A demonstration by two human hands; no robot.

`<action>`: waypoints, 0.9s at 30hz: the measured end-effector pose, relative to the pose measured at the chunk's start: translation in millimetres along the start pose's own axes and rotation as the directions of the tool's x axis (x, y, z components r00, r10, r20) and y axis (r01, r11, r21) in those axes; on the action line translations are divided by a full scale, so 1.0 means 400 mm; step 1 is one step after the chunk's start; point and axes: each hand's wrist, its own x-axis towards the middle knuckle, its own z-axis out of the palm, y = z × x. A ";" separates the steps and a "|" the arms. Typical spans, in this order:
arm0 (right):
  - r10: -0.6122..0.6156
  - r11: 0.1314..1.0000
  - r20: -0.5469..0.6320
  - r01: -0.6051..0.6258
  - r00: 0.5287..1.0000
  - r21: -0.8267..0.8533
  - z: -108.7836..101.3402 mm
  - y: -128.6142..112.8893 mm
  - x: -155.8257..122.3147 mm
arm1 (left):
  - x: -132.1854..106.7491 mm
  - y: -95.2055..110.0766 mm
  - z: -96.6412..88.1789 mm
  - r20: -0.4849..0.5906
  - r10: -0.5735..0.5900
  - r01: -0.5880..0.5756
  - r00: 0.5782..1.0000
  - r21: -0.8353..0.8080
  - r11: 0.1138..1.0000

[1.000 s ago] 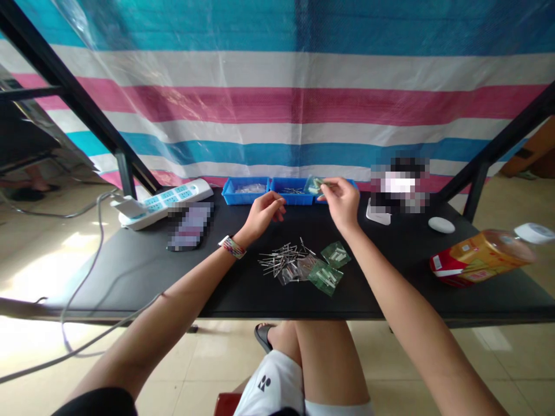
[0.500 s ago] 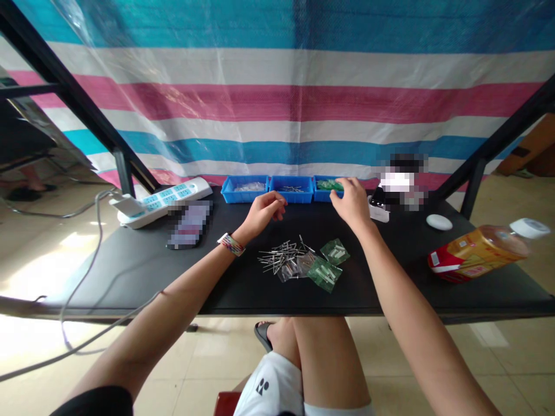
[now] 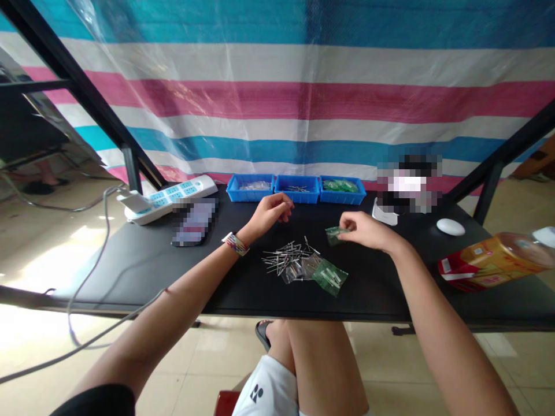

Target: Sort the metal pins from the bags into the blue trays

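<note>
My right hand (image 3: 361,230) pinches the edge of a small green plastic bag (image 3: 333,236), just above the right part of the tabletop. Closed, with fingertips together, my left hand (image 3: 272,216) hovers in front of the blue bins; anything inside it is too small to make out. Between my arms lies a pile of thin metal pins (image 3: 284,257). Clear little bags (image 3: 299,268) overlap its near side, and another green bag (image 3: 330,277) with pale pieces inside lies against them.
Three blue bins stand in a row at the back: the left bin (image 3: 250,197) holds clear bags, the middle bin (image 3: 297,198) pins, the right bin (image 3: 342,197) green bags. A power strip (image 3: 173,199) and phone (image 3: 195,222) are left; a bottle (image 3: 494,260) and white mouse (image 3: 450,227) right.
My right hand has come back from the right bin toward me and taken hold of the upper green bag, which has shifted from its place. My left hand has stayed closed in nearly the same spot.
</note>
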 end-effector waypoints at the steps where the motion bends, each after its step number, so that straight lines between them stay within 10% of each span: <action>1: -0.007 0.992 -0.053 0.014 0.999 0.123 0.004 -0.012 0.026 | 0.001 0.000 -0.001 0.006 -0.005 0.005 1.000 -0.008 1.000; 5: -0.076 0.872 -0.216 0.170 0.973 0.458 0.049 -0.083 0.118 | 0.000 0.005 0.000 0.081 -0.032 0.037 0.996 -0.056 0.998; 13: -0.028 0.644 -0.137 0.122 0.990 0.755 0.164 -0.102 0.154 | -0.002 0.000 0.017 -0.001 0.056 -0.056 0.998 -0.086 0.995; 27: -0.204 0.765 -0.427 0.416 0.881 0.492 0.181 -0.105 0.141 | 0.000 -0.002 0.009 0.052 -0.076 0.080 0.996 -0.084 0.993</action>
